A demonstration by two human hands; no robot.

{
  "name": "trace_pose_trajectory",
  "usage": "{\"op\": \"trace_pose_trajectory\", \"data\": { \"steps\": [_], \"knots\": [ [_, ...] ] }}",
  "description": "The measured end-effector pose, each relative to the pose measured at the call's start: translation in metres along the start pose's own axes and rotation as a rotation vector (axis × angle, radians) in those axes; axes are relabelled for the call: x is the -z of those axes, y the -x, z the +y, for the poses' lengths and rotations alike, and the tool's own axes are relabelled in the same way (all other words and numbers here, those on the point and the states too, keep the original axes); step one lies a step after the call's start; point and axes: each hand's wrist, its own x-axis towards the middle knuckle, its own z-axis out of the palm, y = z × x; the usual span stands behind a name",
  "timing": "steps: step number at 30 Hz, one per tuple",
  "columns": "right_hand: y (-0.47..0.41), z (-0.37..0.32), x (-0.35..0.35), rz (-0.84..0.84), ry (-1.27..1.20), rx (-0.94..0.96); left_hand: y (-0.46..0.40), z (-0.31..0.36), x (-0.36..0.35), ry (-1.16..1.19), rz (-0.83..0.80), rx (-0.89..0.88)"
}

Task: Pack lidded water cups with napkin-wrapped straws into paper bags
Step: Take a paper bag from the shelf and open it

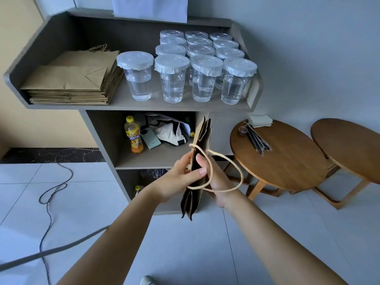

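Okay, nearest at 6 o'clock: both bare forearms reach up from the bottom edge, a shoe toe [147, 280] between them on the tiled floor [185, 243]. Left hand [181, 178] grips a folded paper bag [197, 173] from the 9 o'clock side, thumb across the near face, fingers curled behind. Right hand [219, 185] sits at the bag's 3 o'clock side, mostly hidden behind it — fingers look wrapped on the far face, and one twine handle [239, 171] loops round its wrist. The bag is held flat and edge-on in mid-air, standing roughly upright, its serrated mouth at the 6 o'clock end.

At 9 o'clock a dark cable [53, 190] snakes over the floor.

At 3 o'clock two round wooden side tables [287, 167] — on the nearer one a bundle of dark straws [258, 141], a small roll [243, 131] and a stack of pale napkins [260, 120] at its far edge.

Behind the bag at 12 o'clock, a grey shelf unit [98, 130]: the middle shelf has a yellow-capped drink bottle [133, 135], a phone [150, 138] and a crumpled cloth bag [170, 133].

Farther up, the desk [144, 102] on top carries a stack of flat paper bags [70, 81] at 10 o'clock and lidded water cups [203, 77] at 1 o'clock, in rows with napkin edges showing under the lids. A white sheet [150, 7] hangs on the wall behind.
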Motion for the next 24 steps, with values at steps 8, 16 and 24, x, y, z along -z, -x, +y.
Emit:
{"op": "trace_pose_trajectory", "data": {
  "steps": [8,16,24],
  "knots": [
    [-0.001,0.006,0.01,0.263,0.282,-0.113,0.003,0.008,0.0,0.295,0.084,0.13],
    [-0.012,0.011,0.004,0.189,0.451,-0.082,-0.014,0.002,0.003,-0.493,0.35,0.183],
    [-0.006,-0.005,0.004,0.388,1.286,-0.053,-0.022,-0.006,0.028,-0.886,0.309,0.207]
  ]
}}
